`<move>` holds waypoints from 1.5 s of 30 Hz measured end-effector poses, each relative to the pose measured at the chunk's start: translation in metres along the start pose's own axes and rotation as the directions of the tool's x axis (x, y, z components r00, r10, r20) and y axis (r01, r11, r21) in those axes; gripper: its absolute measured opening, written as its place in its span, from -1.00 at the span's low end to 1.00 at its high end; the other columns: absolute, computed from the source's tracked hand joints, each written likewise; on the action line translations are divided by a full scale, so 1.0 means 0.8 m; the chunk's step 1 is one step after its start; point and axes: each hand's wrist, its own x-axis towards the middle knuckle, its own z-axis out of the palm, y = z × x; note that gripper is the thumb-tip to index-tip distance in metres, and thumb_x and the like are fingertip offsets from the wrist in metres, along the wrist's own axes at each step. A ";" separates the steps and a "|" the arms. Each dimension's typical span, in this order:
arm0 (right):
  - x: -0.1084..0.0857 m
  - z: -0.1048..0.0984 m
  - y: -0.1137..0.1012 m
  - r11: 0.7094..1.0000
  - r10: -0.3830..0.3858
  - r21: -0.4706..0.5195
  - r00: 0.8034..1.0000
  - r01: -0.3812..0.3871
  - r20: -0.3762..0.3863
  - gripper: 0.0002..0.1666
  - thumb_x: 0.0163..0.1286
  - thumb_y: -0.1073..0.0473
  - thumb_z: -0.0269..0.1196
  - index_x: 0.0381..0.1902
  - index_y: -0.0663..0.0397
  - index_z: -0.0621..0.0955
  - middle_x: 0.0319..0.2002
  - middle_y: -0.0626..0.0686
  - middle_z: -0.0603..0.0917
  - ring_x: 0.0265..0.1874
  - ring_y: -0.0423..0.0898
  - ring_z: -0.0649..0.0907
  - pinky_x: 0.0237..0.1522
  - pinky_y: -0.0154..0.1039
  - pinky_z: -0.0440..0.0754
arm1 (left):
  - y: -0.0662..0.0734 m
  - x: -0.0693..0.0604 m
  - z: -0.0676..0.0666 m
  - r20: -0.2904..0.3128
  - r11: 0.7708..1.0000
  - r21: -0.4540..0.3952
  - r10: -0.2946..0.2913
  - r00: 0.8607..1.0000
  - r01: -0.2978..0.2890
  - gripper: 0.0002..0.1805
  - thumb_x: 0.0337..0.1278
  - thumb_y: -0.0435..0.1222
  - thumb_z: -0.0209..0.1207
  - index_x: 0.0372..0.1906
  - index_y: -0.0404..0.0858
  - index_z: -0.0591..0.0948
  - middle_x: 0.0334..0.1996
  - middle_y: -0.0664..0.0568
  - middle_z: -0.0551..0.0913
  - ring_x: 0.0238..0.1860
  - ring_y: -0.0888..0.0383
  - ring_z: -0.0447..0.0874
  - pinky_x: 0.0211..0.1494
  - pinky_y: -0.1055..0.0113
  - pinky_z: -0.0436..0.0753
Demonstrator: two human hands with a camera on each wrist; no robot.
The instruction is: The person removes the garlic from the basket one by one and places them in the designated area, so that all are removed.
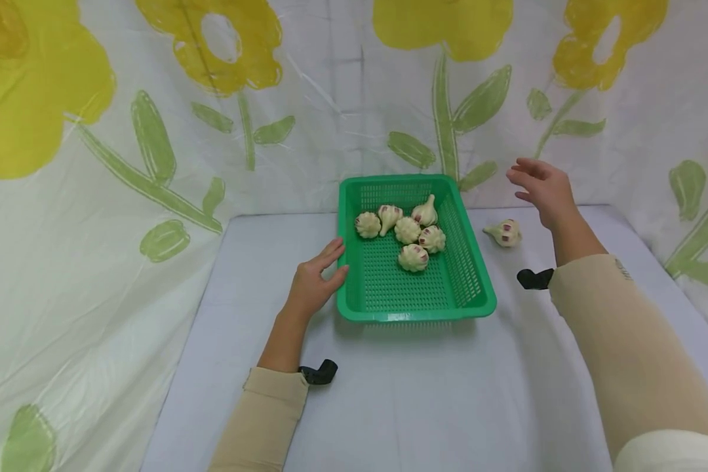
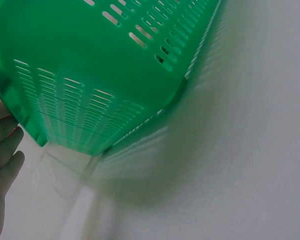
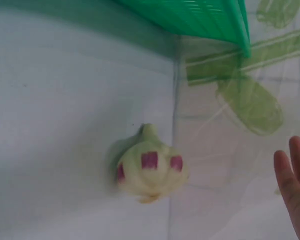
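Observation:
A green plastic basket (image 1: pixel 413 313) stands on the table with several garlic bulbs (image 1: pixel 413 257) inside, mostly toward its far half. My left hand (image 1: pixel 314 282) rests against the basket's left rim, fingers extended; the left wrist view shows its fingers (image 2: pixel 7 150) beside the slotted basket wall (image 2: pixel 90 95). To the right of the basket, a single garlic bulb (image 1: pixel 507 233) with purple patches lies on the table. My right hand (image 1: pixel 544 189) hovers above and beyond that bulb, fingers loosely bent and holding nothing. In the right wrist view the loose garlic bulb (image 3: pixel 152 167) lies apart from the fingers (image 3: pixel 285 172).
A pale cloth covers the table (image 1: pixel 401 400). Behind it and at both sides hangs a white sheet (image 1: pixel 318 131) printed with yellow flowers and green leaves. The basket's far end stands close to the back sheet. Black wrist-worn pieces (image 1: pixel 320 372) show at both sleeves.

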 end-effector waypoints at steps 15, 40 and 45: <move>0.007 0.064 -0.061 0.749 0.082 -0.628 0.912 0.210 0.402 -0.18 0.44 -0.20 0.15 0.49 0.06 0.27 0.37 0.28 0.41 0.27 0.21 0.47 0.27 0.20 0.44 | -0.001 -0.001 0.000 -0.005 1.000 -0.006 0.017 1.000 -0.017 -0.49 0.28 -0.23 0.21 0.31 -0.26 0.52 0.37 0.09 0.45 0.38 0.15 0.41 0.36 0.16 0.47; 0.007 0.159 -0.029 0.634 -0.005 -0.691 0.895 0.347 0.445 -0.32 0.42 -0.09 0.21 0.39 0.10 0.41 0.22 0.29 0.56 0.18 0.24 0.54 0.19 0.21 0.49 | 0.001 0.001 -0.003 -0.010 1.000 -0.005 0.008 1.000 -0.008 -0.48 0.26 -0.21 0.23 0.29 -0.27 0.53 0.37 0.08 0.45 0.38 0.16 0.42 0.37 0.19 0.46; 0.007 0.171 -0.010 0.715 0.007 -0.640 0.913 0.280 0.407 -0.33 0.42 -0.08 0.22 0.37 0.10 0.43 0.22 0.28 0.55 0.16 0.23 0.56 0.14 0.17 0.53 | -0.001 -0.001 -0.001 -0.009 1.000 -0.008 0.014 1.000 -0.014 -0.48 0.26 -0.22 0.23 0.29 -0.28 0.53 0.37 0.06 0.45 0.37 0.14 0.42 0.36 0.19 0.46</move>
